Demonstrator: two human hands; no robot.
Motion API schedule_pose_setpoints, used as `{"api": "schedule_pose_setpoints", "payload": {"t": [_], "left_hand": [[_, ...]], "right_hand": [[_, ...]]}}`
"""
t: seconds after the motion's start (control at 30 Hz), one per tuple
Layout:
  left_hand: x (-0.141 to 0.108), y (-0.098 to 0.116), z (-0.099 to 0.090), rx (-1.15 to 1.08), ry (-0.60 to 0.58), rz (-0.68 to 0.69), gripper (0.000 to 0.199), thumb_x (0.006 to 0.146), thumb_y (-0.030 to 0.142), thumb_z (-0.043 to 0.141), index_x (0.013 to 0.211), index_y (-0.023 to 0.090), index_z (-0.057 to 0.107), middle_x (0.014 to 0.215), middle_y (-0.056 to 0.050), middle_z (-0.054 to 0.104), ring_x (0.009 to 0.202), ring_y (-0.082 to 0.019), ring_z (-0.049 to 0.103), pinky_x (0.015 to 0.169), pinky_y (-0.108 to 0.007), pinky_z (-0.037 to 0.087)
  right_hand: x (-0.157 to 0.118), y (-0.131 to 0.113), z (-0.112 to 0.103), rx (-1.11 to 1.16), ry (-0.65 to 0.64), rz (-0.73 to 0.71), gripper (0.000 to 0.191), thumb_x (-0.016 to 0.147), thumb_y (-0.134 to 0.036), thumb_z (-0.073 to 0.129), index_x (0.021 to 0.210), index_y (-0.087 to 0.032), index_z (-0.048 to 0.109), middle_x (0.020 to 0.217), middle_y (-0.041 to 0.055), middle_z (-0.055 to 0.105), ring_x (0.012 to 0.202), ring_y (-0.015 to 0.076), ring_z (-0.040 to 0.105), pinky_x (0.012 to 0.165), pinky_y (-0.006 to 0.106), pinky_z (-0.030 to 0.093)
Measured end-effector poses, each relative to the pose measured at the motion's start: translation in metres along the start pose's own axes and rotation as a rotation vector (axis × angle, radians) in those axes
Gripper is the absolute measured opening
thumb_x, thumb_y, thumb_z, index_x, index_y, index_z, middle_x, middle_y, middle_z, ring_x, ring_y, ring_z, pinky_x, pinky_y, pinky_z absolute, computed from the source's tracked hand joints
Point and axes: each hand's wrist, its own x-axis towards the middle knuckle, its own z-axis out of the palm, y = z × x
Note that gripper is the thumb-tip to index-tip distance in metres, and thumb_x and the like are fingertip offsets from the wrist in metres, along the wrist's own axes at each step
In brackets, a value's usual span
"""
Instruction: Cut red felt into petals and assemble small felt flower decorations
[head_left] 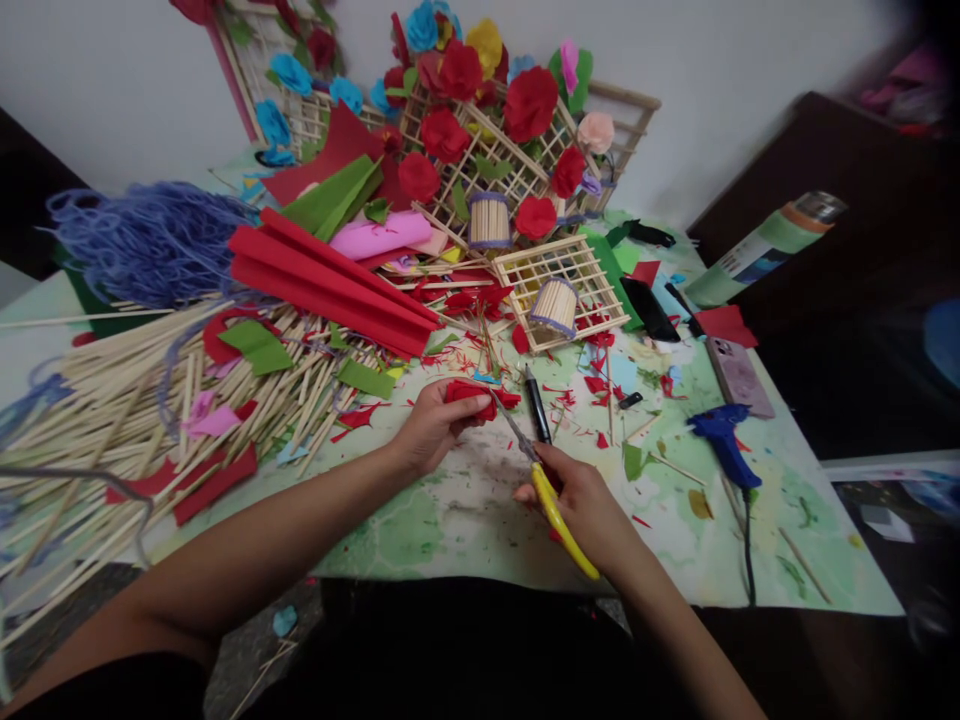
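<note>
Pinches a small folded wad of red paper (471, 397) in the left hand (435, 430), with thumb and fingers clamped together on it, just above the green-and-white table (420, 520). Grips yellow-handled scissors (550, 503) in the right hand (585, 500), with fingers closed around the handles and the blade tips right at the paper. Cannot tell the gap between the blades, if any, at this size.

Could nick the left thumb — most likely through a slip of the blades, so near to that pinch. Could tear or cut too deep, from layers shifting under a loose hold. Could also knock the black pen-like tool (537, 405), lying just beside the scissors, with a turn of the wrist. Might lose a dropped piece among the red scraps (596, 384) strewn beyond, given the matching colour. Might snag the cord (750, 550) of the blue glue gun (726, 440) with a wide sweep to the right — and drag it off the front edge.
</note>
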Motion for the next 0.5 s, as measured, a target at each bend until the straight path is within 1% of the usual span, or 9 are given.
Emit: {"api": "schedule_pose_setpoints", "payload": {"t": [0.1, 0.17, 0.3, 0.5], "left_hand": [[0.0004, 0.0005, 0.0008, -0.055, -0.006, -0.018, 0.013, 0.059, 0.017, 0.078, 0.066, 0.012, 0.068, 0.061, -0.002, 0.066, 0.058, -0.009, 0.058, 0.061, -0.02, 0.046], [0.0008, 0.0003, 0.0011, -0.092, -0.017, -0.017, 0.012, 0.06, 0.016, 0.078, 0.065, 0.012, 0.068, 0.062, -0.001, 0.066, 0.059, -0.009, 0.058, 0.064, -0.021, 0.047], [0.0008, -0.0007, 0.0016, -0.115, -0.022, 0.014, 0.012, 0.061, 0.016, 0.078, 0.065, 0.012, 0.067, 0.06, 0.0, 0.065, 0.057, -0.007, 0.056, 0.063, -0.019, 0.047], [0.0011, -0.0015, 0.0009, -0.075, -0.009, 0.06, 0.013, 0.063, 0.019, 0.077, 0.063, 0.012, 0.066, 0.059, 0.0, 0.063, 0.057, -0.007, 0.055, 0.061, -0.019, 0.045]], "right_hand": [[0.0009, 0.0009, 0.0004, -0.049, 0.029, -0.017, 0.029, 0.082, -0.038, 0.056, 0.102, -0.018, 0.059, 0.062, -0.0009, 0.059, 0.048, 0.0116, 0.049, 0.046, 0.022, 0.037], [0.0016, 0.0022, 0.0012, -0.073, 0.051, -0.025, 0.031, 0.081, -0.04, 0.057, 0.103, -0.018, 0.059, 0.061, -0.001, 0.058, 0.051, 0.0124, 0.05, 0.047, 0.022, 0.037], [0.0023, 0.0051, 0.0034, -0.1, 0.072, -0.048, 0.033, 0.083, -0.039, 0.055, 0.107, -0.018, 0.058, 0.064, -0.0004, 0.059, 0.053, 0.013, 0.051, 0.049, 0.023, 0.037], [0.0019, 0.0017, 0.0033, -0.149, 0.083, -0.06, 0.034, 0.081, -0.047, 0.056, 0.099, -0.018, 0.059, 0.06, -0.0022, 0.052, 0.053, 0.013, 0.046, 0.05, 0.023, 0.036]]}}
